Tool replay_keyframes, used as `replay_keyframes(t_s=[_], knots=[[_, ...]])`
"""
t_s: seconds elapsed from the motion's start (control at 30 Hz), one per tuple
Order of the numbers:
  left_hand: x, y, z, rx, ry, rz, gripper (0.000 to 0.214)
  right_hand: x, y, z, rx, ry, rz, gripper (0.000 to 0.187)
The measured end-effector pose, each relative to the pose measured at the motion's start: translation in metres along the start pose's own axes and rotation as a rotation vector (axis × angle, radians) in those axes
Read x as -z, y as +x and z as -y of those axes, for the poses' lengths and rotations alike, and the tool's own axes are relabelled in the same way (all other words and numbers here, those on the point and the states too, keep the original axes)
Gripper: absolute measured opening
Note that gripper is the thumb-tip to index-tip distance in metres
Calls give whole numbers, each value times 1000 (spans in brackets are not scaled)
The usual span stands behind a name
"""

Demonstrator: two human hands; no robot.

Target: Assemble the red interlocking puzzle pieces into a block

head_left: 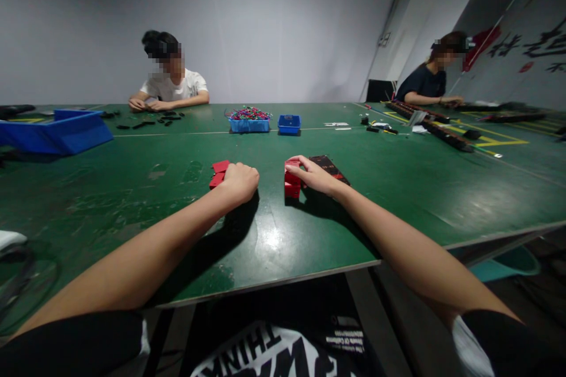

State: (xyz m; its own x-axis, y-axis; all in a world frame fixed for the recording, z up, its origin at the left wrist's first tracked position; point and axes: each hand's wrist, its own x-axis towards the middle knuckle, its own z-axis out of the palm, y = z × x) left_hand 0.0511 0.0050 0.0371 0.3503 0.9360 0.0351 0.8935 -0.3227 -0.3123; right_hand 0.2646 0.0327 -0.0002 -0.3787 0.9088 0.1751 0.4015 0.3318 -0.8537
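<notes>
My left hand (pixel 242 182) is closed low over the green table (pixel 269 215), its fingertips hidden behind the back of the hand. Against its left side are small red box-like pieces (pixel 218 167), partly covered by it; whether the fingers grip one of them is hidden. My right hand (pixel 315 177) has its thumb and fingers on a red box-like block (pixel 292 190), which stands on the table. Just behind that hand lies a flat black box (pixel 331 166) with red edging and small print.
Beyond my hands are a blue tray (pixel 250 125) of colourful small parts and a smaller blue bin (pixel 289 124). A large blue bin (pixel 57 132) is at left. Two people sit at the far side, one left (pixel 177 88), one right (pixel 424 82), among dark parts.
</notes>
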Motion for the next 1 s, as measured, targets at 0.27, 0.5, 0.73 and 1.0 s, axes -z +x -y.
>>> replay_keyframes(t_s=[0.27,0.5,0.73,1.0], knots=[[-11,5,-13,-69,-69,-101,27,-4,-1,-3,100,-22,38,55],[-14,7,-14,-111,-70,-138,26,-3,-1,-3,127,-63,29,54],[-21,13,-19,-230,-71,-262,28,-3,-7,11,128,-30,82,52],[-31,20,-13,-309,-117,-326,27,-2,-9,8,155,-1,122,78]])
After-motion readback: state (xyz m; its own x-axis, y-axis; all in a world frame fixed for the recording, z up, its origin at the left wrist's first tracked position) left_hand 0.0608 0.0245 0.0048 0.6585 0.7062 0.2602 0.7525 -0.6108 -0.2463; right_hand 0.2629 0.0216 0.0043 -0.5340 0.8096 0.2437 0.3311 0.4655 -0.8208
